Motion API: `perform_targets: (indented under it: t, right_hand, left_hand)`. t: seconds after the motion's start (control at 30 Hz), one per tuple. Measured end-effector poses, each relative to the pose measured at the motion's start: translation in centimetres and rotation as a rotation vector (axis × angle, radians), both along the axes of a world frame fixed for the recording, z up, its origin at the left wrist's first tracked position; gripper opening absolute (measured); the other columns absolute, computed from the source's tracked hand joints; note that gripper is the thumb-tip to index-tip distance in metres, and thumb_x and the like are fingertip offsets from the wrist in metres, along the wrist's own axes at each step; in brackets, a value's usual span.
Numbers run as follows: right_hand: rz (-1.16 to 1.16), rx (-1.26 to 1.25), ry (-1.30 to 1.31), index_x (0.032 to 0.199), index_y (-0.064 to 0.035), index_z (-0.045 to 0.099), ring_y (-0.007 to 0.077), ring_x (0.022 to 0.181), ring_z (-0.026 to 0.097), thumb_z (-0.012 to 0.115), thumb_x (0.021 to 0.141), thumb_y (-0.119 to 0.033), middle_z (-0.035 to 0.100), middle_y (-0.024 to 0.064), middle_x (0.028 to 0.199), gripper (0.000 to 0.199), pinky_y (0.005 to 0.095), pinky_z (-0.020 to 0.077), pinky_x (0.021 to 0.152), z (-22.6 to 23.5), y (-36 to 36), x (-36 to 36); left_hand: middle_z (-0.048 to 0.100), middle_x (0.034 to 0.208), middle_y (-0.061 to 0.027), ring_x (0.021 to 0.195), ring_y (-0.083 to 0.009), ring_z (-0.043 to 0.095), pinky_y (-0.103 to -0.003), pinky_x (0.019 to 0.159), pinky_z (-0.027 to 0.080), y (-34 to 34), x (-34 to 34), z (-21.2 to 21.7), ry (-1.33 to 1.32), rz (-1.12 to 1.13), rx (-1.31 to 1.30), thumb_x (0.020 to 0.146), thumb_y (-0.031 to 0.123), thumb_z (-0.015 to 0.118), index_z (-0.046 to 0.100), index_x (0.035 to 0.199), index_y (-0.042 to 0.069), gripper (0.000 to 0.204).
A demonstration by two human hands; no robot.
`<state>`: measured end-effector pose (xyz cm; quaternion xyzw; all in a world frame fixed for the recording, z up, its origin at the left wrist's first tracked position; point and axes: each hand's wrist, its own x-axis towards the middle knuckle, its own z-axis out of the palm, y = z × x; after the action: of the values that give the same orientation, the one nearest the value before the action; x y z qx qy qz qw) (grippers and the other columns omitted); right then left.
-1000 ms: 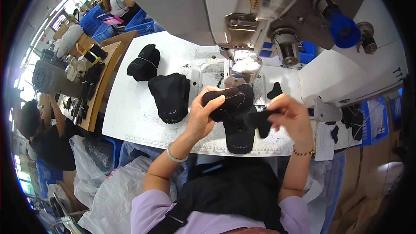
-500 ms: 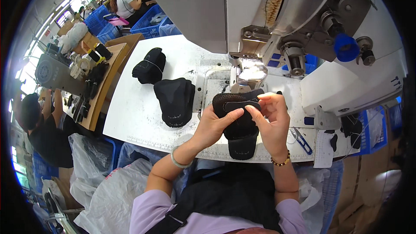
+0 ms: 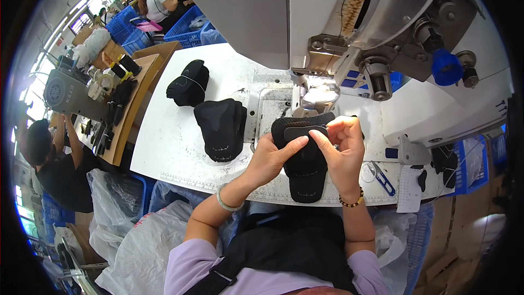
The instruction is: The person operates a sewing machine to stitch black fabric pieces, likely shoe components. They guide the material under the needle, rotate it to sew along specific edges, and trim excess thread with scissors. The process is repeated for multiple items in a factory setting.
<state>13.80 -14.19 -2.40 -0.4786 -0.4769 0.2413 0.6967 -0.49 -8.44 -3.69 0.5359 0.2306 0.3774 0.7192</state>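
A black padded fabric piece [image 3: 307,184] with a curved perforated top edge lies at the table's front, below the sewing machine head. My left hand [image 3: 268,159] grips its left side, thumb pressing on a small rounded black patch [image 3: 300,131] laid across the upper part. My right hand [image 3: 345,150] pinches the patch's right end between thumb and fingers; its other fingers curl behind. To the left is a stack of like black pieces [image 3: 219,131] with pale stitch marks near the lower edge. Behind that stack, a tied black bundle [image 3: 188,83] rests on the table.
The sewing machine [image 3: 327,79] has a lit needle area just beyond my hands. Blue thread snips [image 3: 384,179] and a paper slip [image 3: 408,188] lie at right. Plastic bags [image 3: 142,246] hang below the table's left front. Co-workers [image 3: 54,158] are at left and back.
Both hands stay on the fabric piece. The patch now lies flatter and slightly lower across it, and the piece sits a little further right in the picture.
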Motion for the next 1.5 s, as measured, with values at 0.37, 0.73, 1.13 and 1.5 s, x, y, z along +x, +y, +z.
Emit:
perform_targets:
  t: [0.37, 0.73, 1.13, 1.5]
  right_hand:
    - [0.008, 0.010, 0.039, 0.091, -0.0058, 0.046, 0.0015, 0.064, 0.052, 0.070, 0.080, -0.002, 0.055, -0.0016, 0.075, 0.026, 0.0163, 0.0420, 0.058, -0.7, 0.3, -0.2]
    - [-0.026, -0.015, 0.011, 0.097, -0.0058, 0.047, 0.0011, 0.061, 0.046, 0.072, 0.079, -0.004, 0.052, -0.0014, 0.077, 0.032, 0.0154, 0.0382, 0.054, -1.0, 0.3, -0.4]
    - [-0.465, 0.551, -1.267, 0.092, -0.0327, 0.068, 0.0140, 0.080, 0.044, 0.073, 0.069, -0.014, 0.045, -0.0019, 0.091, 0.030, 0.0264, 0.0354, 0.069, -4.3, -2.1, 3.4]
    - [-0.259, 0.460, -1.170, 0.104, -0.0238, 0.066, 0.0101, 0.078, 0.043, 0.063, 0.069, -0.016, 0.048, -0.0075, 0.090, 0.037, 0.0284, 0.0317, 0.073, 0.4, 2.9, 3.0]
  left_hand:
    - [0.065, 0.090, -0.0020, 0.078, -0.0066, 0.058, -0.022, 0.067, 0.048, -0.1, 0.1, 0.1, 0.017, 0.043, 0.048, 0.091, 0.020, 0.061, 0.062, 0.103, 0.000, 0.024]
    - [0.065, 0.085, -0.0014, 0.075, -0.0056, 0.058, -0.021, 0.064, 0.047, -0.2, 0.1, 0.0, 0.076, 0.100, 0.105, 0.091, 0.020, 0.060, 0.064, 0.099, -0.001, 0.022]
    - [0.065, 0.083, -0.0046, 0.072, -0.0082, 0.060, -0.021, 0.063, 0.050, -1.5, 1.0, 1.9, -0.118, 0.196, -0.098, 0.090, 0.016, 0.061, 0.063, 0.094, -0.004, 0.020]
    - [0.064, 0.087, -0.0059, 0.072, -0.0113, 0.062, -0.023, 0.066, 0.051, 2.3, 0.8, 3.4, -0.164, 0.331, -0.053, 0.087, 0.011, 0.057, 0.062, 0.095, -0.003, 0.017]
